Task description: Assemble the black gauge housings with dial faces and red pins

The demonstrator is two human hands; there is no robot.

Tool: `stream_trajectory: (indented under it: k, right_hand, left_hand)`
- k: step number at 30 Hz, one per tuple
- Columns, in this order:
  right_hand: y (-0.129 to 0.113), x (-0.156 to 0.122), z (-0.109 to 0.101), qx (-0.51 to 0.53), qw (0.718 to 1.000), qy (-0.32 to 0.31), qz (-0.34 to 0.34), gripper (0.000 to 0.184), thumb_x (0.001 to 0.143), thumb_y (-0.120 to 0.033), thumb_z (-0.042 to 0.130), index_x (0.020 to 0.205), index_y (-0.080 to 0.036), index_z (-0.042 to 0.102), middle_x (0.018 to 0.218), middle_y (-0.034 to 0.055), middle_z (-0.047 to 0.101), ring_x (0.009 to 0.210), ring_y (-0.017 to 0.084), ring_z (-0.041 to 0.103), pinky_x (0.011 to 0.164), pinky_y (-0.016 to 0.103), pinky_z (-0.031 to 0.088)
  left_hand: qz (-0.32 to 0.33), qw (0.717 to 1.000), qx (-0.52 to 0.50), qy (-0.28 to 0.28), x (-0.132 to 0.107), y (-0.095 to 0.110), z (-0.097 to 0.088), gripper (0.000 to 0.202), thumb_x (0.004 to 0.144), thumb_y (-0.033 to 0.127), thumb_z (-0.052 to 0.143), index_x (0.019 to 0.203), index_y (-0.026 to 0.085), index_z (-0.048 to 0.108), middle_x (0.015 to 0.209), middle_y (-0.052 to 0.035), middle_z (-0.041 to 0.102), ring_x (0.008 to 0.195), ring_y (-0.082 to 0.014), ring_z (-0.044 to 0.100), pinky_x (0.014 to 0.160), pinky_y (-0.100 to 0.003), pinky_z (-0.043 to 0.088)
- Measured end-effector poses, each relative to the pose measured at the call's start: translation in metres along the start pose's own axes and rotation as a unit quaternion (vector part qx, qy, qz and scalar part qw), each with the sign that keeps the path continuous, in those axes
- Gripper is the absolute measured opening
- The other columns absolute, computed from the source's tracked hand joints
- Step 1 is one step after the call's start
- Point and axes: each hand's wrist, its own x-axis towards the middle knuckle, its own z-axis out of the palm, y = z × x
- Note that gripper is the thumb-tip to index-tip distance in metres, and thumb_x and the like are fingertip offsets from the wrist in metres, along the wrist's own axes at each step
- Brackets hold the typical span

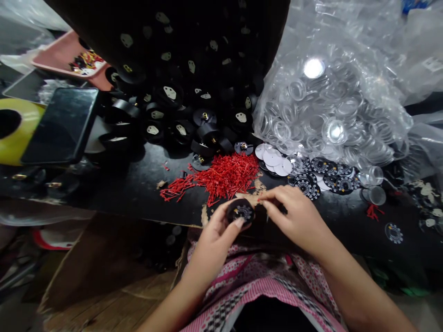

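My left hand (217,234) is closed around a small black round gauge (241,211), its printed dial face tilted up toward me and the thumb on its rim. Just to the right, my right hand (300,217) pinches a tiny red pointer (259,199) between thumb and forefinger, apart from the gauge. Beyond both hands lies a loose heap of red pointers (231,175) on the black table. Printed black dial discs (306,185) and white discs (272,157) are spread to the right of the heap.
Black gauge housings (207,133) spill from a large dark container at the back. A plastic bag of clear round covers (321,110) lies back right. On the left are a phone (62,124), a yellow tape roll (26,117) and a pink tray (57,57). The table edge faces me.
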Motion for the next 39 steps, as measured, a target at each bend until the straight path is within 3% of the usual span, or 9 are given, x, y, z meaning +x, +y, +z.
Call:
stream_trajectory:
  k: [3, 7, 10, 13, 17, 24, 27, 31, 39]
  right_hand:
    - [0.004, 0.016, 0.001, -0.191, 0.981, -0.006, -0.025, 0.015, 0.096, -0.022, 0.051, 0.098, -0.019, 0.065, 0.093, 0.0069, 0.068, 0.091, 0.026, 0.058, 0.08, 0.04, 0.034]
    - [0.004, 0.026, 0.007, -0.275, 0.959, -0.025, -0.058, 0.014, 0.095, -0.021, 0.051, 0.091, -0.015, 0.064, 0.09, 0.0089, 0.067, 0.087, 0.027, 0.058, 0.077, 0.04, 0.032]
    - [0.001, 0.027, 0.01, -0.212, 0.976, -0.019, -0.047, 0.01, 0.091, -0.019, 0.056, 0.085, -0.016, 0.062, 0.081, 0.0057, 0.066, 0.082, 0.024, 0.059, 0.077, 0.038, 0.033]
    - [0.0, 0.021, 0.009, -0.045, 0.998, 0.007, -0.038, 0.007, 0.089, -0.018, 0.06, 0.082, -0.018, 0.059, 0.08, 0.0011, 0.065, 0.079, 0.018, 0.058, 0.076, 0.033, 0.035]
    - [-0.001, 0.009, 0.007, 0.061, 0.996, 0.051, -0.048, 0.004, 0.09, -0.017, 0.06, 0.087, -0.019, 0.061, 0.091, 0.0018, 0.066, 0.087, 0.018, 0.059, 0.081, 0.033, 0.037]
    - [-0.008, 0.004, 0.008, -0.013, 0.997, 0.065, -0.029, 0.009, 0.09, -0.023, 0.061, 0.083, -0.017, 0.06, 0.084, 0.0033, 0.061, 0.083, 0.021, 0.056, 0.078, 0.036, 0.035]
    - [-0.012, 0.002, 0.005, 0.039, 0.997, 0.063, -0.017, 0.011, 0.092, -0.02, 0.057, 0.081, -0.018, 0.059, 0.082, 0.0017, 0.06, 0.081, 0.018, 0.056, 0.078, 0.035, 0.036]
    - [-0.017, -0.002, 0.0, 0.16, 0.986, 0.04, 0.001, 0.01, 0.093, -0.021, 0.056, 0.084, -0.021, 0.06, 0.085, -0.0002, 0.06, 0.081, 0.016, 0.056, 0.077, 0.031, 0.039]
    - [-0.021, -0.001, 0.002, 0.075, 0.996, 0.056, -0.001, 0.011, 0.093, -0.018, 0.056, 0.084, -0.02, 0.061, 0.082, -0.0001, 0.059, 0.08, 0.016, 0.055, 0.073, 0.031, 0.035]
  left_hand:
    - [0.009, 0.993, -0.104, 0.052, 0.001, 0.002, -0.001, 0.026, 0.085, 0.026, 0.069, 0.111, 0.021, 0.066, 0.111, -0.0051, 0.072, 0.11, -0.0247, 0.066, 0.099, -0.04, 0.053]
    - [-0.011, 0.985, -0.164, 0.056, 0.003, 0.005, 0.006, 0.025, 0.085, 0.024, 0.069, 0.109, 0.019, 0.066, 0.113, -0.0081, 0.072, 0.11, -0.026, 0.067, 0.095, -0.04, 0.055]
    - [-0.04, 0.976, -0.21, 0.036, 0.004, 0.008, 0.01, 0.024, 0.09, 0.024, 0.064, 0.114, 0.021, 0.062, 0.121, -0.0084, 0.07, 0.109, -0.0258, 0.068, 0.09, -0.037, 0.057]
    - [-0.104, 0.96, -0.262, -0.005, 0.006, 0.011, 0.012, 0.023, 0.093, 0.024, 0.058, 0.116, 0.02, 0.06, 0.123, -0.0086, 0.069, 0.106, -0.0264, 0.07, 0.09, -0.04, 0.058]
    - [-0.112, 0.946, -0.304, -0.009, 0.011, 0.011, 0.016, 0.018, 0.094, 0.022, 0.056, 0.109, 0.014, 0.063, 0.113, -0.012, 0.073, 0.106, -0.0249, 0.07, 0.099, -0.043, 0.053]
    - [0.005, 0.971, -0.238, 0.015, 0.004, 0.003, 0.022, 0.019, 0.093, 0.023, 0.059, 0.11, 0.018, 0.065, 0.113, -0.0094, 0.074, 0.114, -0.0241, 0.066, 0.1, -0.04, 0.053]
    - [0.038, 0.976, -0.214, 0.026, 0.004, 0.003, 0.02, 0.025, 0.093, 0.025, 0.061, 0.117, 0.023, 0.062, 0.113, -0.0076, 0.073, 0.114, -0.0238, 0.066, 0.101, -0.041, 0.051]
    - [0.036, 0.987, -0.153, 0.031, 0.012, 0.004, 0.02, 0.037, 0.091, 0.027, 0.064, 0.127, 0.029, 0.058, 0.117, -0.0042, 0.07, 0.114, -0.0216, 0.065, 0.101, -0.037, 0.05]
    - [0.061, 0.998, -0.017, -0.024, 0.013, -0.001, 0.026, 0.025, 0.093, 0.029, 0.06, 0.118, 0.028, 0.061, 0.123, -0.0007, 0.066, 0.12, -0.0187, 0.058, 0.107, -0.032, 0.042]
